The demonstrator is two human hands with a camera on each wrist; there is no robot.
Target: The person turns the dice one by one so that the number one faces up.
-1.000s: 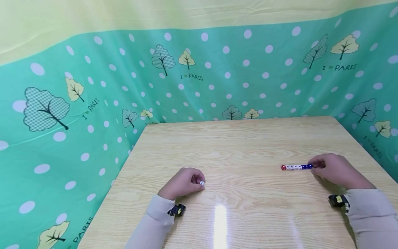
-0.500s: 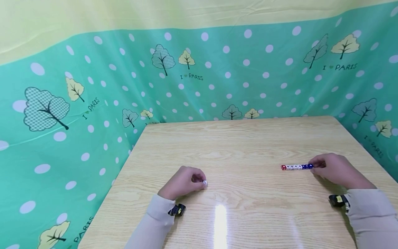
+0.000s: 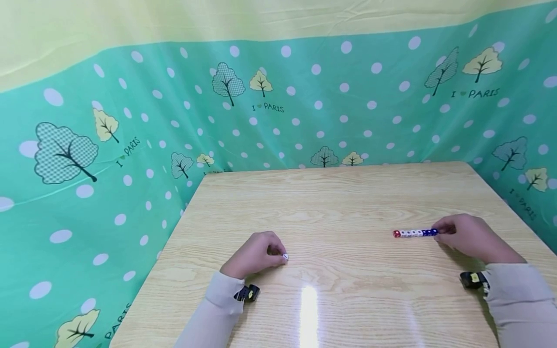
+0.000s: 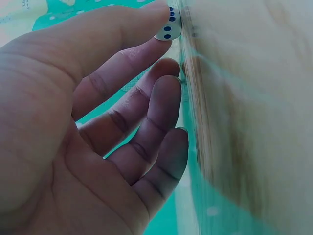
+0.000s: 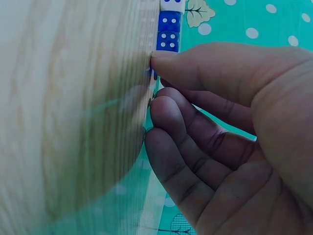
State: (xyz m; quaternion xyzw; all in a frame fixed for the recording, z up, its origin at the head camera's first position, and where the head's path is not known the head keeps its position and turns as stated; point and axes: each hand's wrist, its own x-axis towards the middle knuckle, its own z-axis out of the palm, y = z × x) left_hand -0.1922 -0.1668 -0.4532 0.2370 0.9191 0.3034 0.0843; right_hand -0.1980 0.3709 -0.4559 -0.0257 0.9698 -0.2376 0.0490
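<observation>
A white die [image 3: 285, 257] with dark pips is pinched between the thumb and forefinger of my left hand [image 3: 254, 255], low over the wooden table. In the left wrist view the same die [image 4: 169, 27] shows blue pips at the thumb tip, right by the tabletop. My right hand [image 3: 472, 238] pinches the right end of a straight row of dice on the table. From the left, the row has a red die [image 3: 396, 234], several white dice [image 3: 411, 233] and blue dice [image 3: 428, 233]. In the right wrist view, two blue dice [image 5: 169, 32] show beyond the thumb; the end one is mostly hidden.
The light wood-grain table [image 3: 304, 203] meets a green dotted curtain [image 3: 304, 106] along its back and sides. A bright light reflection [image 3: 309, 314] lies on the table's near part. Each wrist wears a small black camera [image 3: 248, 293].
The die in my left hand has turned between the fingertips and shifted slightly right, then a little back left. My right hand and the row of dice have stayed still.
</observation>
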